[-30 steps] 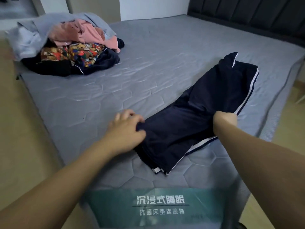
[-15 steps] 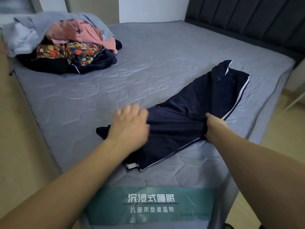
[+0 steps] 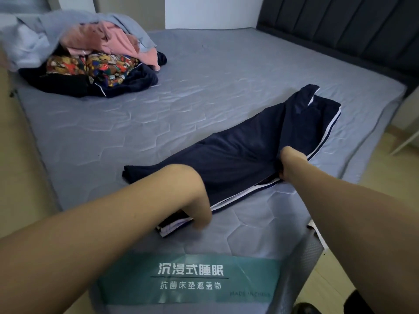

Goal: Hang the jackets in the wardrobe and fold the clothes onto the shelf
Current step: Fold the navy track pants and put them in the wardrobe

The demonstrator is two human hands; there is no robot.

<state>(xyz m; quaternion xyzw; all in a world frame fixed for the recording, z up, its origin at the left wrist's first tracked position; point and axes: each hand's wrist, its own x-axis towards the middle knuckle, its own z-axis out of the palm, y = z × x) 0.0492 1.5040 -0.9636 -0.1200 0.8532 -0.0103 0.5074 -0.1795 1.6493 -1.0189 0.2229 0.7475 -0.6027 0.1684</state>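
Since a moment ago the left hand (image 3: 199, 214) has slid down from the top of the cloth to its near end, and that end now lies closer to the bed's front edge. Its fingers curl down onto the hem, but the wrist hides them, so I cannot tell if this grip is pinching the cloth or only pressing it.

Just past it lies the pair of dark navy track trousers with white side stripes (image 3: 247, 159). They rest flat on the grey quilted mattress (image 3: 158, 114), close to the front right corner. Their long line runs from the near hem by the left hand up and away to the right, to the waist end at the far right.

The right hand (image 3: 292, 164) sits about halfway along that line, on the striped edge. Its grip is closed, bunching the cloth.

I think the next fold will bring the near hem up toward the waist. The left hand is the closer one for that.

Far off at the back left sits the mixed heap of clothes in pink, pale blue, navy and a bright cartoon print (image 3: 88, 60), well apart from the trousers.
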